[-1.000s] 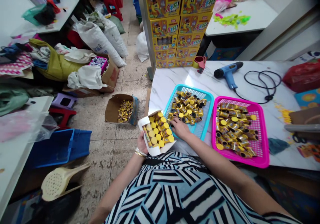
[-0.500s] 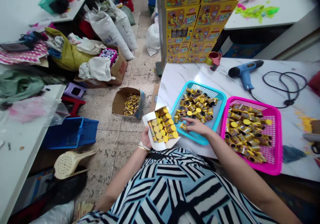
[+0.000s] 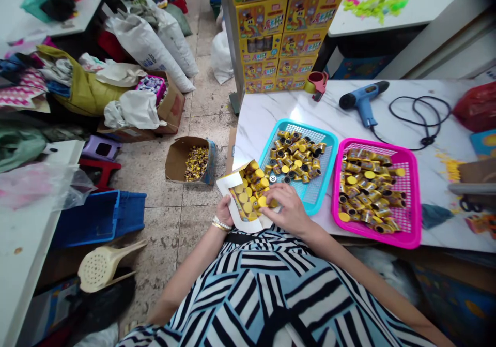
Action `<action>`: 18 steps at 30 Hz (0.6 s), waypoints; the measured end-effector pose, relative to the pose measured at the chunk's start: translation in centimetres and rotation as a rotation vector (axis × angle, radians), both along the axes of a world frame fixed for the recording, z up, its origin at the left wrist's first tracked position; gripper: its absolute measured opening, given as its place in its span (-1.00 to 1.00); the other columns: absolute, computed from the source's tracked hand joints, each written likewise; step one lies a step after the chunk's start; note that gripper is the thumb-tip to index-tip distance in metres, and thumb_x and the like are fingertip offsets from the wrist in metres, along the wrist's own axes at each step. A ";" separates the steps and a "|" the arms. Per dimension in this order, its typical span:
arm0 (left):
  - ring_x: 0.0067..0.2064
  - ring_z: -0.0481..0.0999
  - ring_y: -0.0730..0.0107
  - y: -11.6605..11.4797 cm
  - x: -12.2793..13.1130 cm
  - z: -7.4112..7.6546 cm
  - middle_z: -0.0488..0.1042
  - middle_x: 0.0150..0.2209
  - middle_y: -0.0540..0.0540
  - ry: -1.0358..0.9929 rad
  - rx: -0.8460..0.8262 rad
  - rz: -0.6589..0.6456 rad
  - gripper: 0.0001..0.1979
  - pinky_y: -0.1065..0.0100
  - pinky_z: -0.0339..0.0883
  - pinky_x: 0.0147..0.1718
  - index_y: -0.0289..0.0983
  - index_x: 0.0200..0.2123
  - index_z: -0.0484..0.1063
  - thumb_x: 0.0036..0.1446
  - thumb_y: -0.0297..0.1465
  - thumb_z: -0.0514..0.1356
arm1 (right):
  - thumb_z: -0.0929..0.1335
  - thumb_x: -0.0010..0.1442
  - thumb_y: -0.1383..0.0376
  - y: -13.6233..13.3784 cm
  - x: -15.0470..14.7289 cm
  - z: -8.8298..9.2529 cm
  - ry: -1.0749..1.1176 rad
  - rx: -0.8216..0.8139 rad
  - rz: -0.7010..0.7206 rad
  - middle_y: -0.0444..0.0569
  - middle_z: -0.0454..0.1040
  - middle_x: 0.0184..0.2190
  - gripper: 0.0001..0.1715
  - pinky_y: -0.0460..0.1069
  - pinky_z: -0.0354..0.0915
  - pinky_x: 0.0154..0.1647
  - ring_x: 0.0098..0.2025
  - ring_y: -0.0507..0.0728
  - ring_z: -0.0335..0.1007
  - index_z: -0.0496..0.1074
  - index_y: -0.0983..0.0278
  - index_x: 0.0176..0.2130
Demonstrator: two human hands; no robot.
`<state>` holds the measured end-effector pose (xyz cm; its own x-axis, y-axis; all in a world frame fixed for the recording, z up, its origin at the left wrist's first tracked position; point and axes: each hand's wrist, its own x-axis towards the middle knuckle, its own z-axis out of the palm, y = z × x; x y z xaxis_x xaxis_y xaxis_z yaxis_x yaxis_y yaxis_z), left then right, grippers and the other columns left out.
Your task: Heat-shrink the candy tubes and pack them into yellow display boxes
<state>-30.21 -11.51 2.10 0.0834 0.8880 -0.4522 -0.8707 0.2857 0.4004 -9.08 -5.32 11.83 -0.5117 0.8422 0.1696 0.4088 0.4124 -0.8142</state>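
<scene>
Gold tubes (image 3: 250,194) sit packed in an open white box (image 3: 228,184) held near the body, just left of the right hand (image 3: 289,212), whose fingers touch them; whether they grip one cannot be told. The left hand (image 3: 225,211) clamps the box's near edge.

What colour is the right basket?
The basket is bright pink, best seen in the head view.

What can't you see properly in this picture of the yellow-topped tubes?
All from the head view:
- Tubes in the white box: the right hand covers some.
- Left hand: the box hides its fingers.
- Labels on tubes in the pink basket: too small to read.
- Red bag: cut off by the right edge.
</scene>
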 end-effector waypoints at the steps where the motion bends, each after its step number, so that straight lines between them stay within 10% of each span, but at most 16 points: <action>1: 0.23 0.35 -0.11 0.1 0.0 0.1 0.61 -0.08 -0.15 0.002 0.002 0.004 -0.55 -0.14 0.01 0.31 -0.22 -0.08 0.52 -0.08 -0.22 0.34 | 0.44 0.07 0.28 -0.3 0.1 -0.1 -0.050 0.076 0.024 -0.05 0.56 -0.25 -0.84 0.18 0.19 0.07 0.02 0.25 0.33 0.38 0.21 -0.44; 9: 0.10 0.49 -0.05 0.0 -1.1 0.4 0.64 -0.17 -0.08 -0.051 0.040 0.033 -0.62 -0.09 0.06 0.30 -0.20 -0.24 0.54 -0.21 -0.25 0.39 | 0.21 0.34 0.20 3.7 2.8 -4.0 -0.575 -0.004 -0.112 0.03 0.54 -0.22 -0.70 0.01 0.28 -0.05 -0.15 0.13 0.43 0.45 0.26 -0.28; 13: 0.17 0.42 -0.08 -0.2 -1.4 0.3 0.63 -0.17 -0.08 -0.014 0.015 0.077 -0.56 -0.12 0.03 0.30 -0.18 -0.17 0.52 -0.19 -0.20 0.36 | 0.25 0.25 0.32 6.4 1.4 -8.1 -0.794 -0.083 -0.028 0.15 0.46 0.01 -0.63 0.02 0.30 -0.12 -0.11 0.19 0.42 0.40 0.29 0.04; 18: 0.29 0.25 -0.10 -0.4 -1.3 0.6 0.60 -0.07 -0.08 0.012 -0.029 0.128 -0.51 -0.13 -0.05 0.31 -0.16 -0.07 0.48 -0.12 -0.15 0.29 | 0.19 0.25 0.43 6.8 -0.2 -11.3 -0.913 -0.103 0.131 0.32 0.51 -0.13 -0.65 0.10 0.28 -0.08 0.00 0.32 0.35 0.46 0.39 -0.07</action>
